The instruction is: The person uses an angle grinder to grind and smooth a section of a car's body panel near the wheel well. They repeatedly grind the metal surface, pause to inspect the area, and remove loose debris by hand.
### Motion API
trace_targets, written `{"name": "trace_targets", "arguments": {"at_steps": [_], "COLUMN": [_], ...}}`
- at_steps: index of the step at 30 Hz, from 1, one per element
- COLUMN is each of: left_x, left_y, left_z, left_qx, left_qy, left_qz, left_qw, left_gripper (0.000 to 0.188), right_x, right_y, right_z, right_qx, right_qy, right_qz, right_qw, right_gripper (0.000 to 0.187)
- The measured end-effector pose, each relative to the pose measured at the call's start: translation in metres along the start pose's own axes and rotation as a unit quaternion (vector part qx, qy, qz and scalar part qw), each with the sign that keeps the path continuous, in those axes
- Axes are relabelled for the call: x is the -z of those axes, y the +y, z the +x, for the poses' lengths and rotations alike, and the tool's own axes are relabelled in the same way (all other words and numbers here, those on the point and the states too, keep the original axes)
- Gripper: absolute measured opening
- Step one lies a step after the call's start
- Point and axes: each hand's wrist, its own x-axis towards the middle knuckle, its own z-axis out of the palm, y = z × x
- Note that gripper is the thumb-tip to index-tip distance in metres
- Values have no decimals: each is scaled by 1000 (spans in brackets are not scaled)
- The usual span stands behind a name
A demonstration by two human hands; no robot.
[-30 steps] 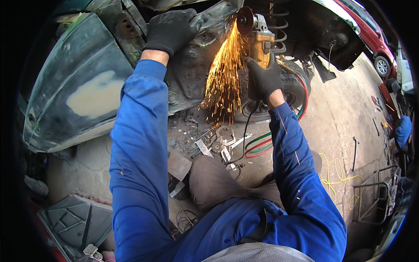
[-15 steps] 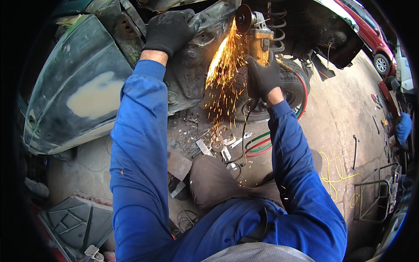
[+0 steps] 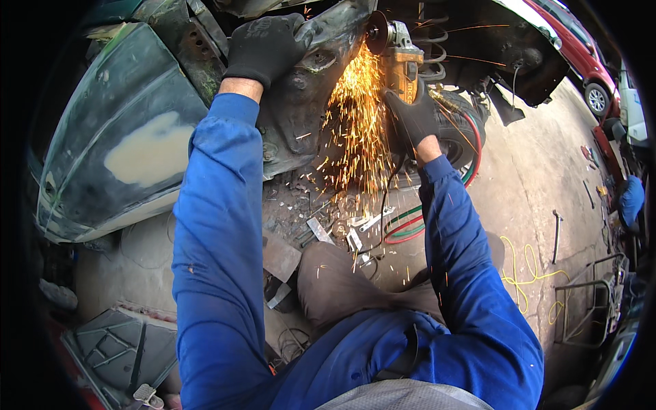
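The angle grinder (image 3: 403, 67) has edged slightly toward 9 o'clock since the earlier views, its cutting disc (image 3: 377, 32) shifting with it along the bodywork (image 3: 287, 113). The sparks (image 3: 359, 116) have changed more: the slim plume slanting toward 7 o'clock has become a broader, denser shower falling nearly straight toward 6 o'clock. Thin streaks also fly off toward 3 o'clock, past the disc, where the previous view shows hardly any.

The grinder sits at about 1 o'clock in the view, disc end uppermost, the disc at the bodywork's right-hand edge; glare hides the exact contact. The right hand (image 3: 413, 117), in a black glove, has its fingers closed around the lower part of the orange body and has moved only slightly with the tool. The left hand (image 3: 265, 49), likewise gloved, stays put between 11 and 12 o'clock, pressed on the bodywork; its fingers bend out of sight at the far side, so I cannot tell whether they grip the edge or just lean on it.

Around them, little differs. The dark panel (image 3: 82, 147) with a pale patch (image 3: 152, 150) remains at about 10 o'clock, and the wheel (image 3: 451, 147) stands at 2 o'clock, just beyond the right wrist. Red and green hoses (image 3: 396, 240) loop on the floor (image 3: 547, 178) near 3 o'clock; a yellow cord (image 3: 540, 279) lies toward 4 o'clock.
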Motion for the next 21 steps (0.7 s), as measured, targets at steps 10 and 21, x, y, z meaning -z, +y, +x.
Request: {"name": "trace_targets", "arguments": {"at_steps": [10,21], "left_x": [1,3], "left_y": [-1,1], "left_z": [-1,0], "left_qx": [-1,5], "left_qy": [-1,-3], "left_qz": [-15,-10], "left_qw": [1000,1000], "left_gripper": [40,36], "right_x": [-15,-5], "right_y": [15,-26], "right_z": [-11,-5], "right_qx": [-11,6], "right_qy": [14,46], "right_qz": [-9,75], "right_qw": [1000,996], "right_gripper": [65,51]}}
